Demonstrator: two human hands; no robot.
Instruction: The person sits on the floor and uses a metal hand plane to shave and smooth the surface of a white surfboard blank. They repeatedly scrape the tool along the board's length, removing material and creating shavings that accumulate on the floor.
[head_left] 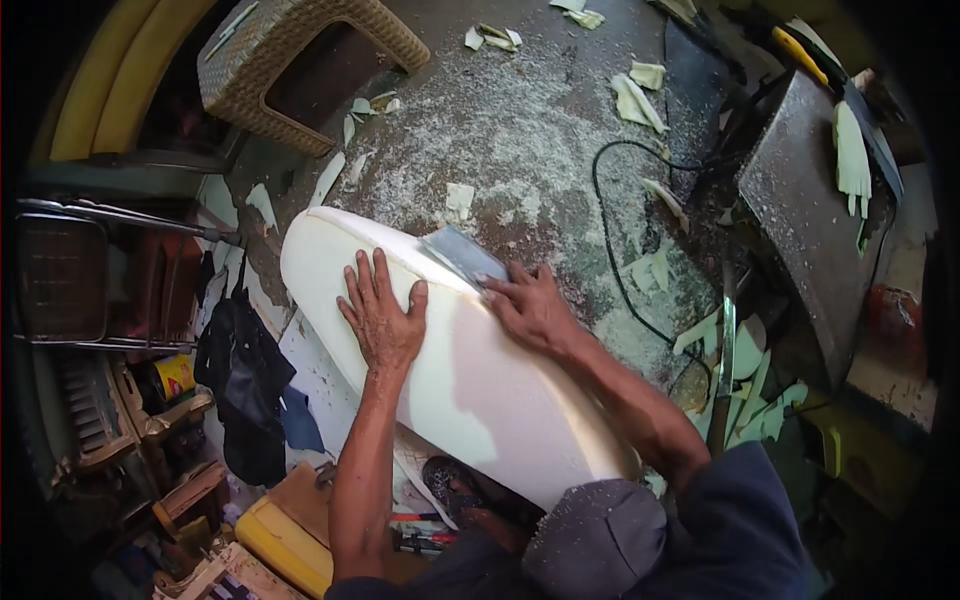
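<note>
A long, rounded block of off-white foam (505, 390) lies slantwise before me, its far end pointing up and left. My left hand (385, 318) rests flat on its top with the fingers spread, holding nothing. On the far right edge of the foam, my right hand (528, 308) grips a flat grey sheet, seemingly sandpaper (462, 255), and presses it along that edge. The sheet's near end is hidden under the right fingers. A grey cap (595, 540) covers part of the foam's near end.
Pale dust and foam scraps (638, 100) litter the floor. A black cable (605, 230) curves at right, beside a dark board (815, 220). A woven-pattern stool (290, 70) stands at far left; a black cloth bag (240, 370) hangs left. Tools (425, 538) lie near my left forearm.
</note>
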